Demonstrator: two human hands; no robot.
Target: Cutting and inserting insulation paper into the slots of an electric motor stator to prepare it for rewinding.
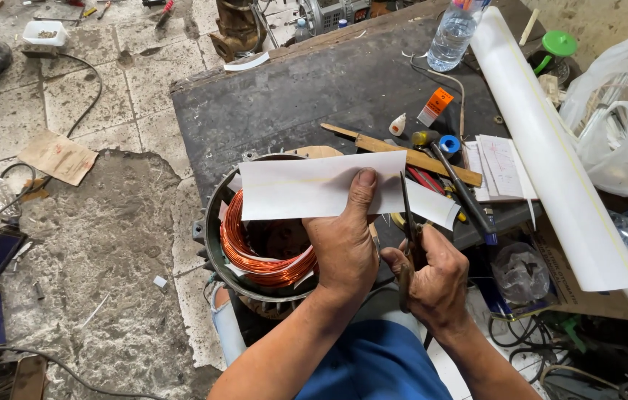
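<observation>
Head view, looking down at a cutting step over an opened electric motor. The left hand [343,248] pinches a strip of white insulating paper [314,185], thumb pressed flat on its face near the lower edge, fingers hidden behind. The right hand [432,281] is closed around the handles of a pair of scissors [409,222], whose blades point upward and meet the sheet just to the right of the thumb; how far the blades are parted cannot be made out. The paper is held in the air directly above the motor stator [254,252], which rests against the person's lap at the edge of the dark counter [314,96]; its copper winding [251,252] lies exposed inside the housing.

Points of risk, as judged from this arrangement:
- The blade line runs close beside the left thumb; a forward slip or a hurried closure could nick it.
- The sheet is supported on one side only. The free end to the right may sag or twist, so that the cut wanders and the piece comes out skewed.
- Offcuts could drop into the stator bore among the coils.
- If the scissor tips dip, they could scratch the enamel of the copper wire below.
- The stator sits half off the counter; a shift of the legs might tip it.

A wooden ruler [410,155], a screwdriver [462,189] and a roll of white sheet [543,141] lie on the counter beyond.
</observation>
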